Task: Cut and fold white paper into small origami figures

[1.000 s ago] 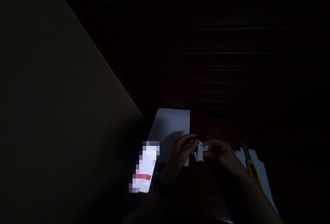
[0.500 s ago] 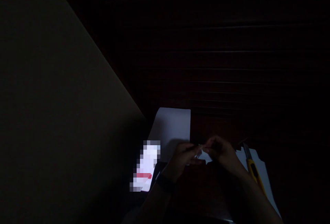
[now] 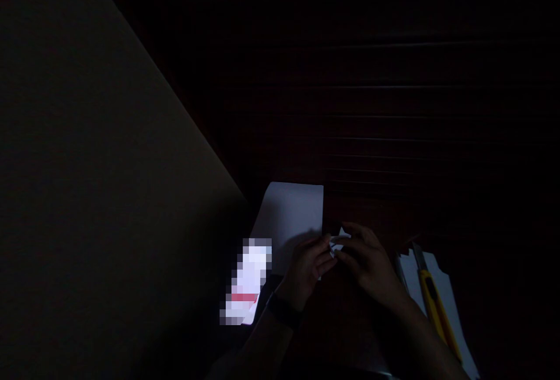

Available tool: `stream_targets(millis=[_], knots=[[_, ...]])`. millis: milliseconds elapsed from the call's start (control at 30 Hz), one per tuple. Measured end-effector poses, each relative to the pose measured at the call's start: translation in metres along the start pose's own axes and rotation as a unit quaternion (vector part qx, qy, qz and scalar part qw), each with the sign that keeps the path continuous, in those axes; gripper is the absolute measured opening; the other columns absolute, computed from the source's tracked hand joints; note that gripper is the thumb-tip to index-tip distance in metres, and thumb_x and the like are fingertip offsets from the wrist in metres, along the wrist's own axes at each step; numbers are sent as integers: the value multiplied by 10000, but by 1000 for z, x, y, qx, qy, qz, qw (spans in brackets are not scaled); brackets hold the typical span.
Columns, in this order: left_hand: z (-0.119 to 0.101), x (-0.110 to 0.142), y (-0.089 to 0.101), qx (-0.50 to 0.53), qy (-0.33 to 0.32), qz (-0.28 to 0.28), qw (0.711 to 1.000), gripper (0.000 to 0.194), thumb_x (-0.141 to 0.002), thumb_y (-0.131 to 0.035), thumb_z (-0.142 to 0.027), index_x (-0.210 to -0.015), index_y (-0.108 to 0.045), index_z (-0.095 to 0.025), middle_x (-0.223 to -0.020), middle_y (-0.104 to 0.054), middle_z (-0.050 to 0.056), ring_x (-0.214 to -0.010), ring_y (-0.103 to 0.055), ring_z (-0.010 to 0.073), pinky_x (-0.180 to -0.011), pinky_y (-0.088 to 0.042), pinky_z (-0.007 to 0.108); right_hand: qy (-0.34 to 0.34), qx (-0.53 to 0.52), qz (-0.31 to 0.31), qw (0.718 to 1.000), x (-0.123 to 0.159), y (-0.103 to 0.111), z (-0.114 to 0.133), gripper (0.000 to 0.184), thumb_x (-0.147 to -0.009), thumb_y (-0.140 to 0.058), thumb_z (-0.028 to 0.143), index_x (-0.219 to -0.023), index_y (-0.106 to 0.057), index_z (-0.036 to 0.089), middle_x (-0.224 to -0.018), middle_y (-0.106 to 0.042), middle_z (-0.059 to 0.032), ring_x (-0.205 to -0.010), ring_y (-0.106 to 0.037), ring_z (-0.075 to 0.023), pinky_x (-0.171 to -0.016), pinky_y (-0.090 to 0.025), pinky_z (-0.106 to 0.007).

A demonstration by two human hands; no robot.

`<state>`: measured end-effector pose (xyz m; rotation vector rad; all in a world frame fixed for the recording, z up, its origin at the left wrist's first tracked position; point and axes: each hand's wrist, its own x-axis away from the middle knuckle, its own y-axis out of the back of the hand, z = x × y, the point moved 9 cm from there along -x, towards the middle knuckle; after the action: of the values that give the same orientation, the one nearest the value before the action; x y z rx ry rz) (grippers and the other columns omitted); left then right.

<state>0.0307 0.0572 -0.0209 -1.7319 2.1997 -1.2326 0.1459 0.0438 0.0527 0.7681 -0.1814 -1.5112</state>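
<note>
Between my two hands is a small piece of folded white paper (image 3: 336, 244), with a pointed corner sticking up. My left hand (image 3: 308, 263), with a dark band on its wrist, pinches the paper's left side between thumb and fingers. From the right, my right hand (image 3: 367, 260) has its fingers closed about the other side of the paper. The exact folds are too dark and small to make out. Behind my left hand lies a white sheet of paper (image 3: 293, 211).
A lit screen (image 3: 247, 281), blurred out, glows left of my left wrist. On the right, a yellow utility knife (image 3: 433, 304) with its blade showing rests on white paper sheets (image 3: 455, 310). A pale wall or panel (image 3: 109, 164) rises at the left. The room is very dark.
My right hand has turned and its fingers now reach over the paper from the right. The paper has been turned and shifted slightly up and left between my hands.
</note>
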Motion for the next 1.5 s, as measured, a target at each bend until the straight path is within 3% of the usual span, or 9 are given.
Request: stream_targets(millis=[233, 533, 1500], knots=[[-3, 1, 7, -28, -32, -12, 999, 279, -727, -682, -327, -951, -634, -168, -1035, -638, 87, -929, -622, 214, -844, -470, 358, 51, 63, 9, 997, 2, -6, 7, 165, -813, -540, 180, -916, -651, 244, -1248, -488, -72, -1171, -425, -269, -960, -379, -461], [-3, -4, 18, -92, -66, -66, 991, 314, -707, -692, -365, -923, -642, -144, -974, -642, 101, -870, -622, 204, -772, -494, 331, 74, 108, 12, 991, 4, -14, 13, 219, -807, -505, 150, -976, -629, 215, -1266, -483, -96, -1180, -416, -285, -966, -363, -492], [0, -2, 20, -79, -58, -87, 991, 309, -680, -715, -350, -903, -649, -146, -940, -648, 99, -815, -625, 188, -734, -497, 319, 88, 126, 5, 988, 4, -16, 11, 174, -803, -518, 139, -921, -630, 201, -1250, -500, -88, -1166, -433, -261, -967, -383, -456]])
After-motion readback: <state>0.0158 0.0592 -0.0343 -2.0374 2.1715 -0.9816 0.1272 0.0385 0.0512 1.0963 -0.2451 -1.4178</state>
